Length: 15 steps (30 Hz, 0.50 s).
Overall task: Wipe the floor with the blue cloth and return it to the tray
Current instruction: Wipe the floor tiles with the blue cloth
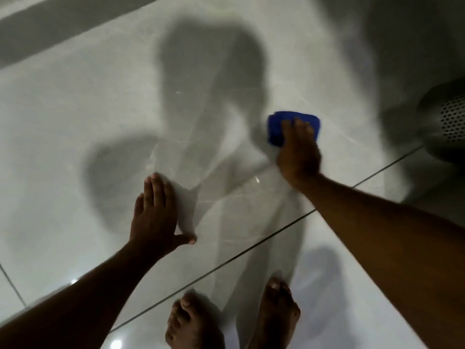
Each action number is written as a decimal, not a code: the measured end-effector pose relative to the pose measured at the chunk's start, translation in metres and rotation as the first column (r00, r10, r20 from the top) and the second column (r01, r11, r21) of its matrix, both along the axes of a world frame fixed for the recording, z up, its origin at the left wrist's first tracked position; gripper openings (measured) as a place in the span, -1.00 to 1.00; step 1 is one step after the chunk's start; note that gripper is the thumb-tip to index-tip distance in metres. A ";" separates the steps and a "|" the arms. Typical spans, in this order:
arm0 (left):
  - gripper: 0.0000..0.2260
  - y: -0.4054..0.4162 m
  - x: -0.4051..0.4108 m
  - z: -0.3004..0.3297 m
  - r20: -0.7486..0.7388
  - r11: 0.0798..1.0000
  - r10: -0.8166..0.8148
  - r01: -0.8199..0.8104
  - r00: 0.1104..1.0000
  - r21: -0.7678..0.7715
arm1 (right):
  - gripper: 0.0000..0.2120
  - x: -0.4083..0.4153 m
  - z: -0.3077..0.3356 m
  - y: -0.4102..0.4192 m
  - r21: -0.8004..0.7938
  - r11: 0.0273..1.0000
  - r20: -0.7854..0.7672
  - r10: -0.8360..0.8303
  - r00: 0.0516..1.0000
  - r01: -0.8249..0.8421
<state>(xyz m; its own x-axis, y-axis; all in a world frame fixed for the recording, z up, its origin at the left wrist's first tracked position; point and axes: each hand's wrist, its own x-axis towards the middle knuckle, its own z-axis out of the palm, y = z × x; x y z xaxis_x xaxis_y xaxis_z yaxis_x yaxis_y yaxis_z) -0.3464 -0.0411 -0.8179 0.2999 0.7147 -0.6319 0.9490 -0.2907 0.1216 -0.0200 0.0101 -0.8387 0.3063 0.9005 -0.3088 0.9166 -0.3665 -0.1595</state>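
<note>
The blue cloth (276, 127) lies bunched on the glossy white tiled floor (88, 122), right of centre. My right hand (298, 152) presses down on it, fingers spread over its near half, so only the far and left parts of the cloth show. My left hand (156, 212) rests flat on the floor to the lower left, fingers together and thumb out, holding nothing. No tray is in sight. The picture is blurred.
My two bare feet (234, 321) stand at the bottom edge. A grey perforated round object (448, 122) sits at the right edge, close to the cloth. A dark grout line (251, 248) runs diagonally across the floor. A grey band (50, 34) crosses the top left.
</note>
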 end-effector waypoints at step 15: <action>-0.13 -0.044 0.002 0.065 0.035 0.994 0.079 -0.081 0.996 0.075 | -0.76 -0.098 0.105 -0.136 -0.403 0.886 -0.509 -0.424 0.749 0.228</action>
